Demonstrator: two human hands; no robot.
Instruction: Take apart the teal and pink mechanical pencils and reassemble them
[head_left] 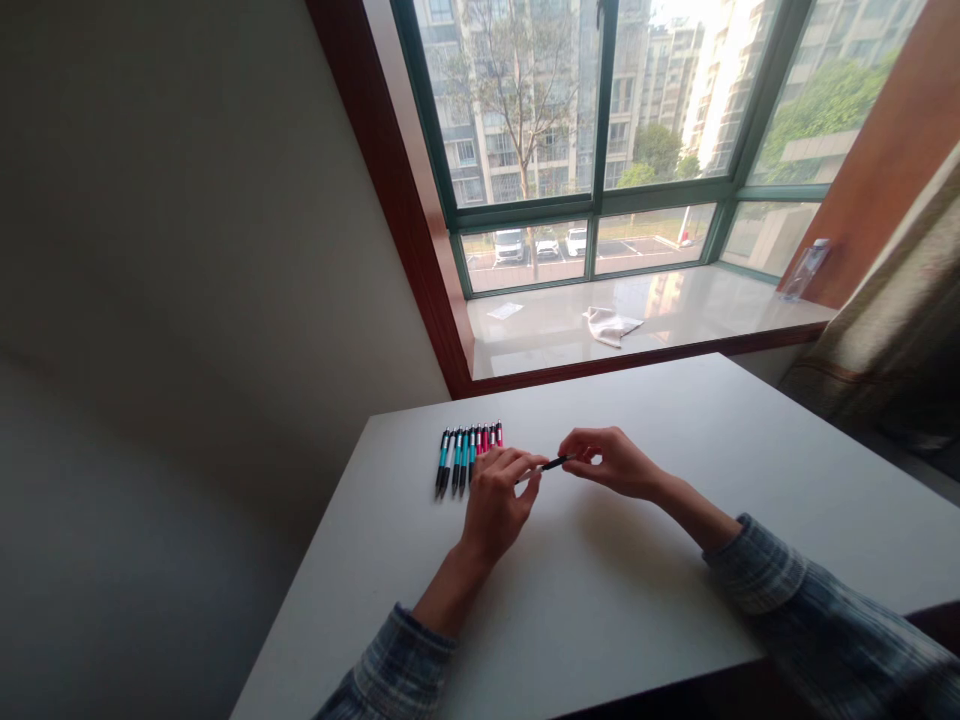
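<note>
Between my two hands, a slim pen [553, 463] with a black section is held above the white table. My left hand [501, 492] is closed on its paler end with thumb and fingertips. At the other end, my right hand [609, 460] pinches the dark tip. Just beyond and left of my left hand lies a row of several click pens [454, 462], side by side, with blue, white and pink barrels and black grips. My left hand hides the lower part of the pink pens.
The white table [660, 600] reaches to a window sill [690, 300]. A crumpled cloth [611, 326] and a flat paper [505, 311] lie on the sill. A clear bottle [805, 270] stands at its right end beside a curtain [877, 290]. A wall rises at the left.
</note>
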